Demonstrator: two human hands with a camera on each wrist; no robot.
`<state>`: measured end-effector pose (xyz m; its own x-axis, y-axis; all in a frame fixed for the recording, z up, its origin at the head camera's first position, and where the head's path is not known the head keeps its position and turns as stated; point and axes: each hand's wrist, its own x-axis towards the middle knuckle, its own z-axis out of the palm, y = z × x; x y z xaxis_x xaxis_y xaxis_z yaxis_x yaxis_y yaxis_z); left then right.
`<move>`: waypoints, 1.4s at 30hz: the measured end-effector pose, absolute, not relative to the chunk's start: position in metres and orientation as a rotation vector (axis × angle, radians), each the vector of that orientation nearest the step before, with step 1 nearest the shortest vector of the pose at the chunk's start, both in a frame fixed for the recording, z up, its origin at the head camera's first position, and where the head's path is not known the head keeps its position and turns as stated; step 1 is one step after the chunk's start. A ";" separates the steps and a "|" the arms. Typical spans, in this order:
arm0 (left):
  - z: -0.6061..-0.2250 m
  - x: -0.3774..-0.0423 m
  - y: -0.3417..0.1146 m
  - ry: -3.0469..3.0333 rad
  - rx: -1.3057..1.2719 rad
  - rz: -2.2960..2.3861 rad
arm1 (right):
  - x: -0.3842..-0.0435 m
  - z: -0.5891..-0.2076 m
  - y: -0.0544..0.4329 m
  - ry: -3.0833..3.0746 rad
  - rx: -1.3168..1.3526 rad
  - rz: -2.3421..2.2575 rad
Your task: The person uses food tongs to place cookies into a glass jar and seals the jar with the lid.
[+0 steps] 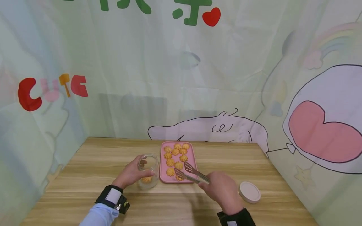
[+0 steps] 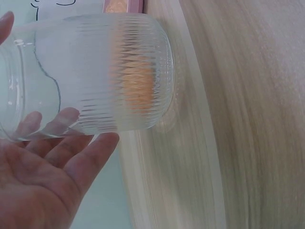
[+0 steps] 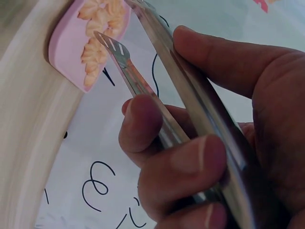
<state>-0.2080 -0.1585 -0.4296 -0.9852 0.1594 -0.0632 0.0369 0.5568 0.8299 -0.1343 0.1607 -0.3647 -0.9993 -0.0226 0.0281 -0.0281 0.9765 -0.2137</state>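
Note:
My left hand [image 1: 132, 172] holds a clear glass jar [image 1: 148, 163] upright on the table, left of a pink tray. Its fingers and thumb are around the jar's sides. At the bottom of the jar lies a piped golden cookie [image 2: 138, 86]. A pair of metal tongs [image 1: 200, 175] is gripped in my right hand [image 1: 222, 190]. The slotted tips are spread apart over the near right part of the pink tray [image 1: 163, 175], with nothing between them. Several swirled cookies [image 1: 170, 162] lie spread on the tray.
A round white lid [image 1: 250, 192] lies on the wooden table [image 1: 110, 215] to the right of my right hand. Behind the table and at both sides hang printed cloth walls [image 1: 135, 75]. The tray stands near the back edge of the table.

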 end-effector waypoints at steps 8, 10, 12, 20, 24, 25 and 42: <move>-0.428 -0.207 -0.160 2.641 0.167 1.430 | -0.135 -0.375 0.155 -3.091 0.059 0.327; -0.429 -0.207 -0.160 2.636 0.167 1.439 | -0.135 -0.378 0.154 -3.091 0.055 0.334; -0.430 -0.208 -0.160 2.633 0.171 1.443 | -0.135 -0.380 0.153 -3.093 0.053 0.328; -0.431 -0.209 -0.160 2.645 0.174 1.434 | -0.134 -0.385 0.152 -3.074 0.024 0.290; -0.430 -0.208 -0.159 2.644 0.154 1.429 | -0.133 -0.385 0.153 -3.053 0.023 0.264; -0.430 -0.208 -0.159 2.643 0.152 1.430 | -0.133 -0.385 0.154 -3.052 0.017 0.262; -0.428 -0.206 -0.157 2.640 0.137 1.422 | -0.135 -0.391 0.162 -3.008 0.036 0.241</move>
